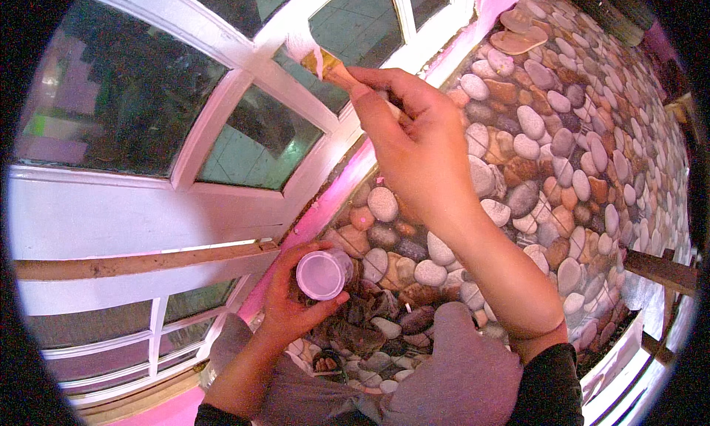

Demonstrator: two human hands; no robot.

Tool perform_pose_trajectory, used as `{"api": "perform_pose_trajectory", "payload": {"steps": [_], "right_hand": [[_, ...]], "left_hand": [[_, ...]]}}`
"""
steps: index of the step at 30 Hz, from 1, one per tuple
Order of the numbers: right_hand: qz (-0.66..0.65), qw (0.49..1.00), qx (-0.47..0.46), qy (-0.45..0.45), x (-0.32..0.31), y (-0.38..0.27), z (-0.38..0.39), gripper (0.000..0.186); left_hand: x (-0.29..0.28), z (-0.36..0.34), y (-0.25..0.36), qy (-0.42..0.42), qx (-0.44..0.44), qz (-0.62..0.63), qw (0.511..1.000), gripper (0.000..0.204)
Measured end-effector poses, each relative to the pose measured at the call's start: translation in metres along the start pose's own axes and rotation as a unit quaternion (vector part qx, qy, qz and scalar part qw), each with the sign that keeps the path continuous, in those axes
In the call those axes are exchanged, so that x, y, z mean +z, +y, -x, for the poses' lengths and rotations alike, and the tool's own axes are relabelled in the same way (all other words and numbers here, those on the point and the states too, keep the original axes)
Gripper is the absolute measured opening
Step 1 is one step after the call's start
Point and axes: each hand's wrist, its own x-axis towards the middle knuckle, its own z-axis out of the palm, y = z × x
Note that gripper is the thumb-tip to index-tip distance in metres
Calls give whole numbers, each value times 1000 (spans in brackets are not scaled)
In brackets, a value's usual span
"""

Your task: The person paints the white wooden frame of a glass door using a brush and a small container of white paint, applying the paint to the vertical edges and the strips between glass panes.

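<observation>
My right hand (418,137) is closed round the handle of a paintbrush (333,67). White paint coats its bristles, which are at a bar of the white window frame (255,60), where glass panes meet; whether they touch it I cannot tell. Lower down, my left hand (296,293) grips a small clear plastic cup (322,274) from its side. Pale paint shows inside the cup, which looks mauve in this light. The fingers behind the cup are partly hidden.
A pink strip of wall or sill (336,186) runs below the frame. The floor (562,145) has a pebble pattern. A pair of sandals (520,34) lies at the far right of the frame. A wooden strip (140,262) crosses at left. My knees are below.
</observation>
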Motion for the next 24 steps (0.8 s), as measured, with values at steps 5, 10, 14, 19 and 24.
{"api": "perform_pose_trajectory", "payload": {"steps": [5, 10, 14, 19, 24], "right_hand": [[9, 997, 15, 81, -23, 4, -14, 26], [-32, 997, -10, 74, -9, 15, -20, 27], [-32, 999, -25, 24, 7, 11, 0, 26], [-4, 999, -37, -28, 10, 8, 18, 25], [-24, 999, 27, 32, -6, -4, 12, 25]], "left_hand": [[-2, -1, 3, 8, 8, -3, 1000, 78], [-1, -2, 1, 3, 0, -8, 1000, 75], [-3, 1, -1, 3, -6, 15, 1000, 76], [-4, 1, -4, -1, 25, -16, 1000, 79], [-7, 1, -4, -2, 32, 6, 999, 78]]}}
